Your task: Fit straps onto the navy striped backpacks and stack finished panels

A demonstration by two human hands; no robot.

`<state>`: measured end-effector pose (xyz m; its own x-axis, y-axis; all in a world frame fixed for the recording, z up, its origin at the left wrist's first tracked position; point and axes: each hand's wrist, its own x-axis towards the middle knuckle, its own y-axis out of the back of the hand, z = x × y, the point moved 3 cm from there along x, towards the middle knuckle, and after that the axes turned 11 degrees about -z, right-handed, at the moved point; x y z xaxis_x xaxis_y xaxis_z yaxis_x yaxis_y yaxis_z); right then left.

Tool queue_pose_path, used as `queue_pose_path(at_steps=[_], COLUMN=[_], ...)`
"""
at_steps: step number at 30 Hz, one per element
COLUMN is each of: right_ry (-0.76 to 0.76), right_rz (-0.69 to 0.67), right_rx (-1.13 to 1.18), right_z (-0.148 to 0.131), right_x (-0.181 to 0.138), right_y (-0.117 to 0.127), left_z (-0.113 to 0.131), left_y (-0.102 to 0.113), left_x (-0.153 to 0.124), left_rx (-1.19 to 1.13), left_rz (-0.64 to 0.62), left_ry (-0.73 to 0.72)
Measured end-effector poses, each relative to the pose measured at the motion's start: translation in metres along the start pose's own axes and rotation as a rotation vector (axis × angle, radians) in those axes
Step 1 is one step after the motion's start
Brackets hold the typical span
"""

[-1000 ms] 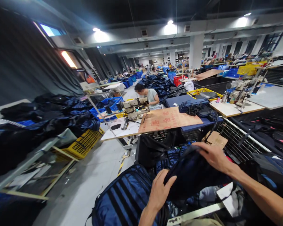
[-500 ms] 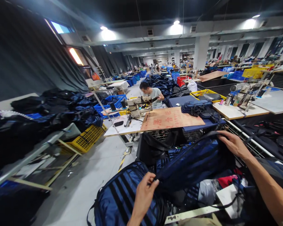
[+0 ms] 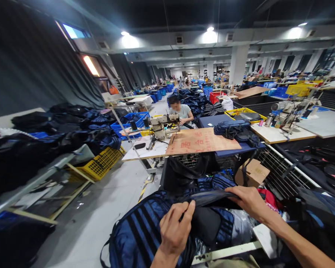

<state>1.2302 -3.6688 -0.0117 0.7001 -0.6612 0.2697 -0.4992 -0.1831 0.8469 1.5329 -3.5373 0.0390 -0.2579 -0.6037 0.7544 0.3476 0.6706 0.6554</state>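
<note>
Both hands grip one navy bag panel [image 3: 209,197] stretched flat between them. Left hand [image 3: 174,232] is closed, fingers curled over the panel's near left edge, thumb hidden under the fabric. Right hand [image 3: 247,199] is closed on the panel's far right edge, fingers on top. Panel hangs just above a striped navy backpack [image 3: 143,234] that lies below the left hand, at the near left of a wire bin [image 3: 279,175] full of bags. Whether panel and backpack touch, cannot tell. Cardboard box [image 3: 252,173] sits in the bin just beyond the right hand. White rail [image 3: 226,253] runs along the bin's near edge, under both wrists. Past the bin a bench carries a brown board [image 3: 201,141] at its near edge, with a sewing machine [image 3: 162,124] at its left end. Seated person [image 3: 182,111] works behind the machine. Yellow crate [image 3: 100,165] sits on the floor, well left.
</note>
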Motion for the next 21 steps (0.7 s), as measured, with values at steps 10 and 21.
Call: queue_pose_path(at_steps=[10, 21], right_ry=[-0.175, -0.252], right_rz=[0.067, -0.104], right_rx=[0.216, 0.466], right_z=[0.030, -0.004], right_x=[0.003, 0.077], right_y=[0.033, -0.016], left_z=[-0.036, -0.058], left_y=[0.006, 0.080], left_x=[-0.073, -0.094], left_rx=[-1.169, -1.188], left_rz=[-0.737, -0.581], left_ry=[0.861, 1.069])
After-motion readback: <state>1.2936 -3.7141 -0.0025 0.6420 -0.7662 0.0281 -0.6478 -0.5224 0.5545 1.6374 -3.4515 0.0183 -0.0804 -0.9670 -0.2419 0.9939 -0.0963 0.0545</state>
